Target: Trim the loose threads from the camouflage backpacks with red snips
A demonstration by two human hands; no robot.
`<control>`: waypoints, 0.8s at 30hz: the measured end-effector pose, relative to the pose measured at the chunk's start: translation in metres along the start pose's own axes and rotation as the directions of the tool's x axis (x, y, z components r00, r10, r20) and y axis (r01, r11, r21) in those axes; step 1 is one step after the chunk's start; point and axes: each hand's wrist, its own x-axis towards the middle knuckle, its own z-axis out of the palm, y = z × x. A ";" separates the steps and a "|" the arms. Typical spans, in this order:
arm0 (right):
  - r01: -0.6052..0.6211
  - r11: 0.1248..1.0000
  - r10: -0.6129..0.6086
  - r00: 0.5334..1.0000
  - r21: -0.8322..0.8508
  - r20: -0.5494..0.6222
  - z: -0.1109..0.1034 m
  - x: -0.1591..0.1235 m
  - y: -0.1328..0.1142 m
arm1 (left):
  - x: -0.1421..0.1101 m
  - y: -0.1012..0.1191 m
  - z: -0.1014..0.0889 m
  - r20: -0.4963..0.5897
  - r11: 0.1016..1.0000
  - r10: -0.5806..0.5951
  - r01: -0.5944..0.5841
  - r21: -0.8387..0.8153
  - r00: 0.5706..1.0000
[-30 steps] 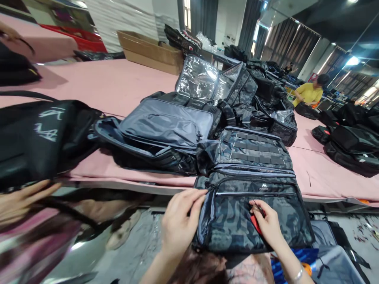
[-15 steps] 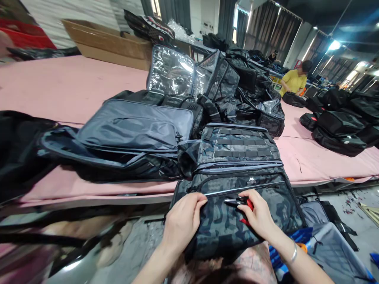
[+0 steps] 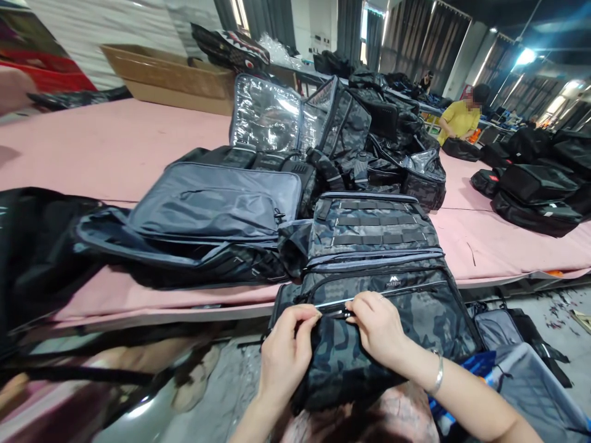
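Observation:
A camouflage backpack [image 3: 415, 320] with a MATEIN label lies before me, its lower part overhanging the table's front edge. My left hand [image 3: 289, 347] is closed in a pinch at the left end of the pale strip across its front pocket. What those fingertips hold, if anything, is too small to make out. My right hand [image 3: 378, 326] is shut on a pair of thread snips [image 3: 340, 314]. The blades point left, close to my left fingertips and just below the strip. My palm and fingers hide the snips' red handles.
An opened bag with grey lining [image 3: 217, 200] lies left on the pink table [image 3: 74, 141]. Behind are more camouflage bags [image 3: 351, 117] and a cardboard box [image 3: 170, 77]. Black bags [image 3: 535, 191] lie right. A grey bin [image 3: 535, 394] stands low right. A person in yellow [image 3: 458, 120] works farther back.
My right hand has moved left with the snips, bringing the blades up to my left fingertips. Its grip has turned, covering the red handles. My left hand stays at the strip's left end.

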 end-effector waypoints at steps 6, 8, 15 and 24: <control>-0.034 0.997 0.036 0.999 0.074 -0.024 0.006 0.000 0.002 | -0.001 0.001 0.000 0.016 1.000 0.015 -0.015 0.004 1.000; -0.028 0.995 0.032 0.999 0.091 -0.040 0.008 -0.001 0.002 | -0.002 0.000 0.000 0.013 0.999 0.041 -0.041 -0.004 0.999; 0.027 0.999 -0.030 0.996 -0.036 -0.083 0.007 -0.004 0.000 | -0.005 -0.003 0.002 -0.002 0.997 0.072 -0.072 -0.019 0.997; 0.106 0.985 -0.121 0.986 -0.134 -0.112 0.010 -0.004 0.004 | -0.005 -0.004 0.002 0.018 0.998 0.035 -0.034 -0.043 0.999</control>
